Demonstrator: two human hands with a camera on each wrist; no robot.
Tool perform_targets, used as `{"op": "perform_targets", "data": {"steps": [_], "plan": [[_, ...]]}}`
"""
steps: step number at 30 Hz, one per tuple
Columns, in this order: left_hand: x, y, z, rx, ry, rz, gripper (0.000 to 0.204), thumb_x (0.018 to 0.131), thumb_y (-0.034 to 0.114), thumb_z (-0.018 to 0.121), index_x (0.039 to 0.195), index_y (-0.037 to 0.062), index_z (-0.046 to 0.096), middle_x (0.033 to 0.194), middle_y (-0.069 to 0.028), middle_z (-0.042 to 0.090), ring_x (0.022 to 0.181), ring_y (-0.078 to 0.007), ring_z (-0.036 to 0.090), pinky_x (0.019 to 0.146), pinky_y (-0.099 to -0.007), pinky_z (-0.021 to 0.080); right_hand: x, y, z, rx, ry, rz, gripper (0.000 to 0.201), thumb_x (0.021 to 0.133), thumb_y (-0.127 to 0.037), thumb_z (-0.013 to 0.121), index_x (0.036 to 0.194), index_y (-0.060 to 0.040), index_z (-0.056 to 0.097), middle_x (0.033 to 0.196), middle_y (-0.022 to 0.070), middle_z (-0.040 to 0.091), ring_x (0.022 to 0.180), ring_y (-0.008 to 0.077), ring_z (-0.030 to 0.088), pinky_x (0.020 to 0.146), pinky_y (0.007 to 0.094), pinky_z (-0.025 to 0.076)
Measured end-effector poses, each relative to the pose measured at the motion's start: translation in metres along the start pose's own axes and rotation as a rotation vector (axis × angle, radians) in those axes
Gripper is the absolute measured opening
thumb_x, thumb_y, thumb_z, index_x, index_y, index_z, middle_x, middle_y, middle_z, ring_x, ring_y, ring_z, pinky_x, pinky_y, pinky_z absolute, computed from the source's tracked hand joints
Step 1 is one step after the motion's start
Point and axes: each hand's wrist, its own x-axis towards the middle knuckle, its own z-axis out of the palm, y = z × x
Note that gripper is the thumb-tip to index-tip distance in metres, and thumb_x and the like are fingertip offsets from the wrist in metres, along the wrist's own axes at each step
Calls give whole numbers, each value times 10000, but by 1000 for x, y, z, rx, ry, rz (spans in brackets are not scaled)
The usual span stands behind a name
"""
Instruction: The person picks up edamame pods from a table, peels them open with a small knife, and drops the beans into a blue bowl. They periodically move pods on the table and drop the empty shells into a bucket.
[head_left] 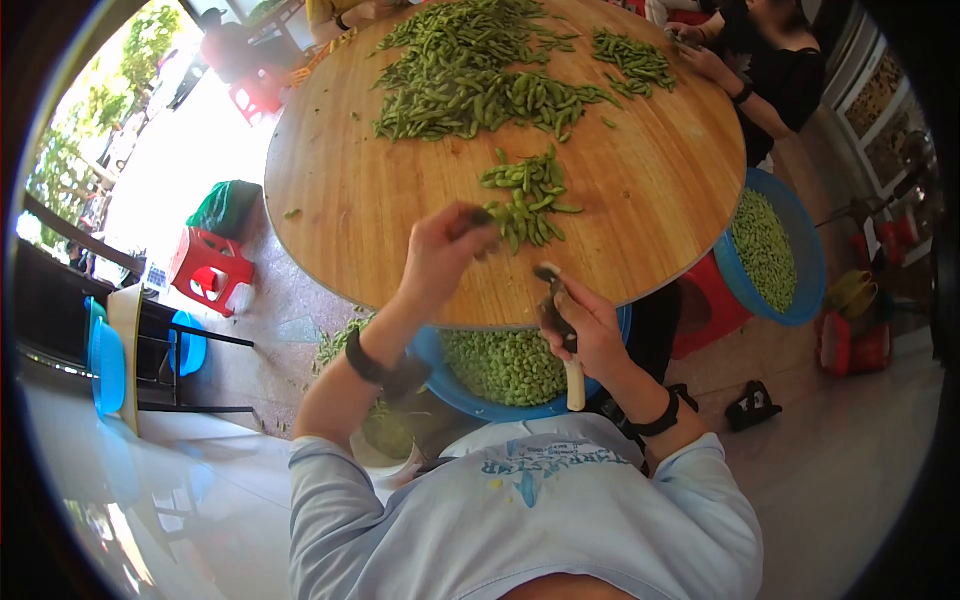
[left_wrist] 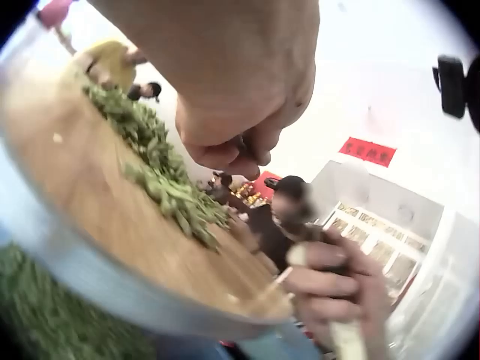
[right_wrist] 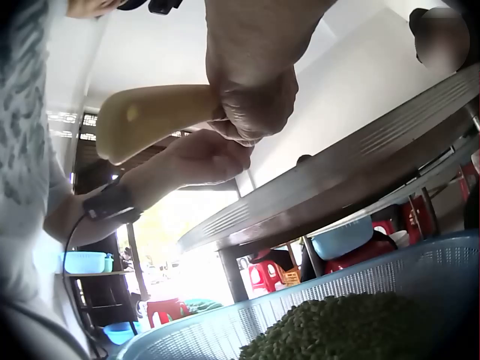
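Observation:
My right hand grips a tool with a pale, cream-coloured handle, which points down toward my lap. Fingers hide most of the rest of the tool. In the right wrist view its broad handle sticks out behind the hand. My left hand is over the table's near part, its blurred fingertips beside a small heap of green bean pods. The left fingers bend in toward the thumb; I cannot tell whether they hold a pod. Below the table edge stands a blue basin of shelled green beans.
A large pile of pods covers the far part of the round wooden table, with a smaller pile beside it. Another person sits at the far right. A second blue basin of beans stands right; a red stool stands left.

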Motion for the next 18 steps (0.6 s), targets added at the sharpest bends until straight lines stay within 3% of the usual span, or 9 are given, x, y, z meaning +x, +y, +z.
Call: {"op": "perform_targets", "data": {"steps": [1, 3, 8, 13, 18], "plan": [[-13, -1, 6, -3, -9, -3, 151, 838, 27, 606, 983, -15, 607, 821, -94, 665, 639, -145, 591, 539, -252, 453, 3, -3, 5, 112, 14, 10, 340, 979, -168, 400, 1272, 2, 434, 780, 72, 527, 550, 78, 441, 422, 190, 358], [-34, -4, 14, -265, -231, -107, 142, 873, 24, 584, 1008, -17, 598, 814, -58, 656, 632, -68, 563, 513, -195, 426, 4, -3, 7, 224, 37, 24, 342, 977, -178, 413, 1273, -6, 433, 776, 76, 521, 547, 83, 440, 418, 192, 363], [-50, -10, 21, -286, -197, -176, 153, 879, 11, 563, 1019, -51, 578, 820, -80, 652, 609, -85, 562, 496, -190, 408, 1, 0, 7, 307, -91, 90, 361, 977, -184, 421, 1300, -23, 406, 784, 65, 501, 555, 81, 438, 411, 193, 365], [-54, -9, 20, -194, -214, -223, 145, 887, 16, 559, 1014, -49, 584, 791, -57, 629, 606, -78, 543, 496, -192, 404, 1, 5, 12, 277, -62, 104, 362, 976, -172, 422, 1308, -29, 405, 775, 58, 493, 550, 79, 433, 413, 188, 362], [-62, -25, 23, -181, -171, -58, 123, 899, 17, 549, 996, -50, 581, 764, -18, 586, 651, -69, 518, 578, -205, 421, 2, 8, 13, 259, -72, 76, 360, 976, -159, 422, 1308, -22, 403, 769, 57, 494, 539, 75, 426, 409, 184, 355]]}}
